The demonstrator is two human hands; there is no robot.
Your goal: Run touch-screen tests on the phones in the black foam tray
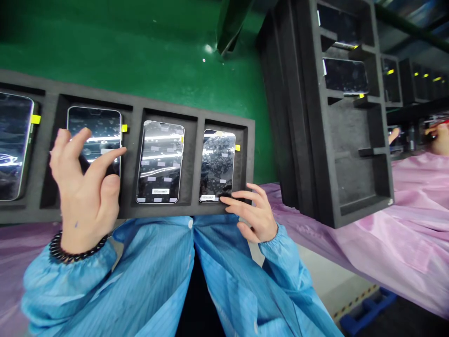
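Observation:
A long black foam tray (198, 164) lies in front of me, with a smartphone in each compartment that shows. My left hand (86, 175), fingers spread, is over the second smartphone (94, 122) from the left and partly hides it. Whether it touches that phone I cannot tell. My right hand (254, 213) has its fingers stretched out, the tips at the lower right corner of the rightmost smartphone (217, 164). Between the hands lies another smartphone (161, 164) with small pale stickers and a barcode label. The leftmost smartphone (13, 145) is cut off by the frame. Yellow tabs stick out from the phones' edges.
Stacked black foam trays (308, 140) stand at the right, the top one with two smartphones (345, 75) and bare compartments. More trays (417, 79) stand beyond. The bench has a green surface (168, 61). A co-worker's pink sleeve (417, 196) and hand (440, 139) are at the far right.

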